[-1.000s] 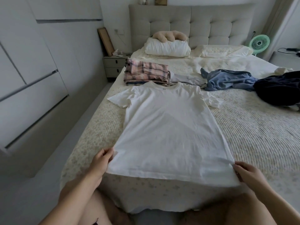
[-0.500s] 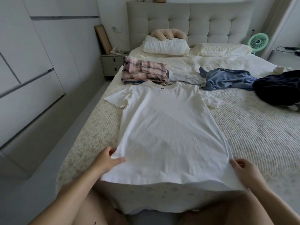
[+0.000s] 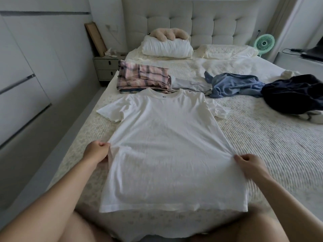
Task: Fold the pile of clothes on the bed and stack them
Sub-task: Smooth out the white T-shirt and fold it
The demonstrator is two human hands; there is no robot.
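Note:
A white T-shirt (image 3: pixel 167 140) lies flat, face up, on the bed (image 3: pixel 262 145), collar towards the headboard and hem hanging over the near edge. My left hand (image 3: pixel 97 151) pinches the shirt's left side seam at about mid-length. On the opposite side seam my right hand (image 3: pixel 248 164) grips the cloth. Behind the collar sits a folded stack topped by pink plaid cloth (image 3: pixel 143 77), with a pale folded piece (image 3: pixel 190 83) beside it. A crumpled blue garment (image 3: pixel 234 84) and a dark navy garment (image 3: pixel 295 95) lie unfolded to the right.
Two pillows (image 3: pixel 167 48) and a plush toy (image 3: pixel 168 34) rest against the tufted headboard. A nightstand (image 3: pixel 106 67) stands left of the bed, wardrobe doors (image 3: pixel 22 75) further left. A green fan (image 3: pixel 264 43) is at the back right.
Both hands let go of the hem corners and moved up the shirt's sides to mid-length, where they now pinch the side seams. The view tilted down slightly.

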